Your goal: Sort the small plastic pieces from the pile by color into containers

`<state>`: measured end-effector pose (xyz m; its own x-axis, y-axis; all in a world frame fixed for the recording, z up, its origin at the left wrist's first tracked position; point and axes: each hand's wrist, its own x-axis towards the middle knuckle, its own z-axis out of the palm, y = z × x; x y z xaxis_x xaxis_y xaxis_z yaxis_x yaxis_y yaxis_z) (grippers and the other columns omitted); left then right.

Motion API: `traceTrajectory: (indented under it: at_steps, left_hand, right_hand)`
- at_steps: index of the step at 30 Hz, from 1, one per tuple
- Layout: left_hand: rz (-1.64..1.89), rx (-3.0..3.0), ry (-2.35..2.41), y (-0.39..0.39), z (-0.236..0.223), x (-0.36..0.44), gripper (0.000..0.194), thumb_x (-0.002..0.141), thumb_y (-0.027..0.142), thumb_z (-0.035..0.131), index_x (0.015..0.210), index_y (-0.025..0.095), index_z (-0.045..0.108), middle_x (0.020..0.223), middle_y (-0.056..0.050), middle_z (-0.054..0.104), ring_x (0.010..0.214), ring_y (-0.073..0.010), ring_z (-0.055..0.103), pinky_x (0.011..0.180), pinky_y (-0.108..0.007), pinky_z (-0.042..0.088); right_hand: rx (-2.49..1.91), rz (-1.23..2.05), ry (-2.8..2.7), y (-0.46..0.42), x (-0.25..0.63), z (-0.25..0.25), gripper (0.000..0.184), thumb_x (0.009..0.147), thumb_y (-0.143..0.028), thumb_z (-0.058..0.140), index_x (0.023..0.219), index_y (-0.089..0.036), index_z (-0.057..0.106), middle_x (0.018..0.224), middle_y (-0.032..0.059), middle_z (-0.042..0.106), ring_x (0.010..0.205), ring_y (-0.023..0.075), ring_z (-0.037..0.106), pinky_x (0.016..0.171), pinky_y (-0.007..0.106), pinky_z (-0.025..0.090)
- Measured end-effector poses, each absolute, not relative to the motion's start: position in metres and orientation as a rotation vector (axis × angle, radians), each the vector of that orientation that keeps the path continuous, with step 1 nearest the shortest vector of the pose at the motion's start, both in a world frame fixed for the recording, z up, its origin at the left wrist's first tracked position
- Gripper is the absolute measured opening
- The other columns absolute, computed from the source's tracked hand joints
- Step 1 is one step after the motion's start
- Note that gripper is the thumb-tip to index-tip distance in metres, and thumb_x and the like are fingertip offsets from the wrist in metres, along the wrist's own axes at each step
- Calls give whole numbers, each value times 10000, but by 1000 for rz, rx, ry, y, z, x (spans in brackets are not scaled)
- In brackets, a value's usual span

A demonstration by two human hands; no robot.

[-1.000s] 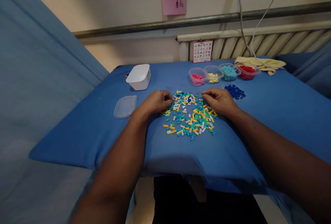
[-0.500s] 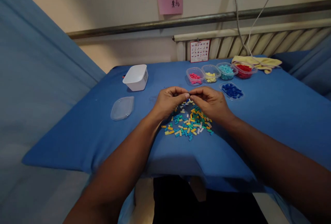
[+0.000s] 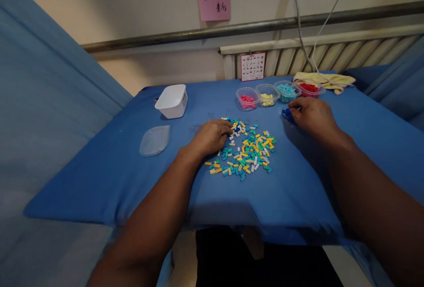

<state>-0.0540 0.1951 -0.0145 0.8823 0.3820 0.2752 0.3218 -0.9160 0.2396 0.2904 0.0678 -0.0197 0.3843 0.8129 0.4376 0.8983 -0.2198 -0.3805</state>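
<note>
A blue-covered table (image 3: 218, 205) spreads out nearest the wearer, read here as a clock centred on its heap, twelve towards the wall. At the centre lie loose small bricks (image 3: 255, 148), yellow, green, white and teal. The left hand (image 3: 209, 137) rests at ten o'clock on the heap's edge, fingers curled down among the bricks; whether they pinch one cannot be told. A flat clear lid (image 3: 155, 140) lies at nine. Beyond, at two, the right hand (image 3: 315, 114) bends thumb and fingers together over dark blue pieces (image 3: 287, 115) in a shallow clear tray (image 3: 281, 113); its grip is hidden. The moment looks like placing or picking at that tray, and either calls for a light, narrow pinch that leaves neighbouring pieces undisturbed. A white tub (image 3: 171, 103) stands at ten. Farther back, from twelve to one, touching or close together, are clear tubs of pink pieces (image 3: 247, 99), pale yellow pieces (image 3: 266, 100), light blue pieces (image 3: 286, 90) and red pieces (image 3: 308, 87), with a yellow cloth (image 3: 326, 80) behind the last
</note>
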Motion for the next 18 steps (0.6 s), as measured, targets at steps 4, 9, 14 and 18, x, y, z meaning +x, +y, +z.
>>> traceTrajectory:
  at_steps: [4,9,14,18]
  left_hand:
    - [536,2849,657,197,-8,-63,345,852,69,543,975,207,835,1072,-65,816,1043,-240,758,1004,-394,598]
    - [560,2783,775,197,-6,-65,406,882,87,528,1131,197,828,1158,-73,808,1048,-231,756,988,-378,600]
    - [643,2779,914,199,-7,-64,412,941,135,533,1238,178,816,1213,-112,792,1174,-271,727,1085,-425,575]
    - [576,2794,712,199,-10,-62,470,905,79,520,1240,213,820,1268,-85,792,1218,-252,711,1125,-428,555]
  right_hand:
    - [-2243,-157,-1483,65,298,-26,316,920,-244,674,1172,-192,857,1110,195,830,989,405,757,884,523,569]
    - [-1938,-156,-1645,72,272,-26,323,997,-268,616,1211,-188,845,1211,197,810,1127,432,746,1005,594,575]
    - [-1485,62,-2050,82,207,-30,408,1059,-219,516,1370,-198,780,1331,141,803,1247,331,738,1105,482,561]
    - [-1495,193,-2220,86,179,-29,466,1070,-162,471,1466,-203,713,1400,134,782,1256,303,744,1069,417,568]
